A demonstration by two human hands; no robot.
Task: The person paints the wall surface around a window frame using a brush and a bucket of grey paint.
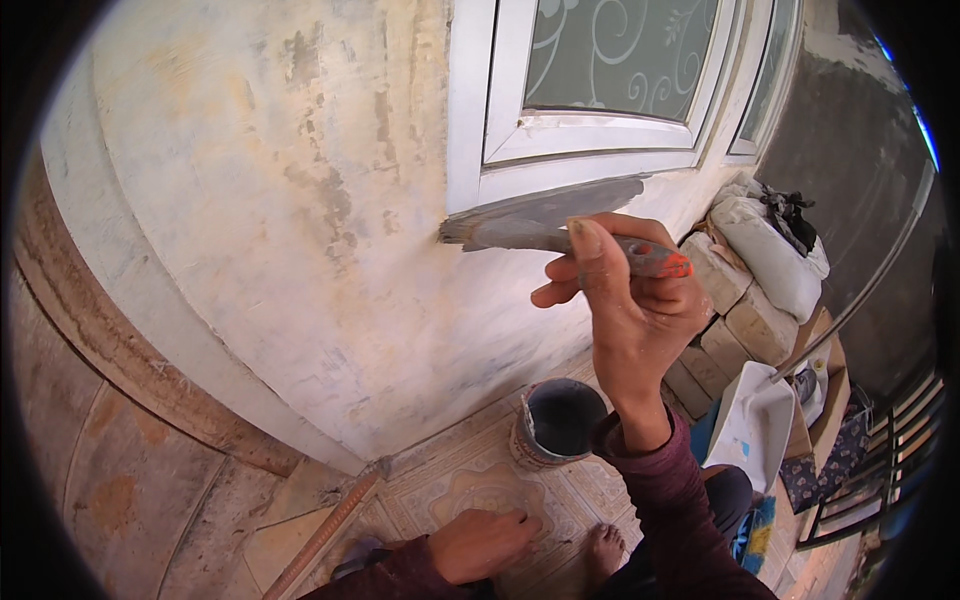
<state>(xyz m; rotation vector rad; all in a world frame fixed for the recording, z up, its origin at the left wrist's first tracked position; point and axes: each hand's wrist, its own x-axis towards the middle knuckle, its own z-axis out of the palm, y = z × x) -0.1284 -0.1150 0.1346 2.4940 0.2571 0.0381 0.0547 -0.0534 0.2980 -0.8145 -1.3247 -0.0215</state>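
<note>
The bristles of the brush (530,238) sit just below the lower left corner of the white window frame (590,172), so an upward slip of the wrist could smear grey onto it. Too loaded a brush might also drip down the pale wall (250,200) from the grey patch (590,198). The bucket (530,450) stands on the floor (420,500) near the wall's bottom edge; a careless foot could tip it.

The right hand (645,315) pinches the brush's handle, bristles pointing left. The left hand (485,545) hangs low, fingers curled; whether it holds anything, I cannot tell.
</note>
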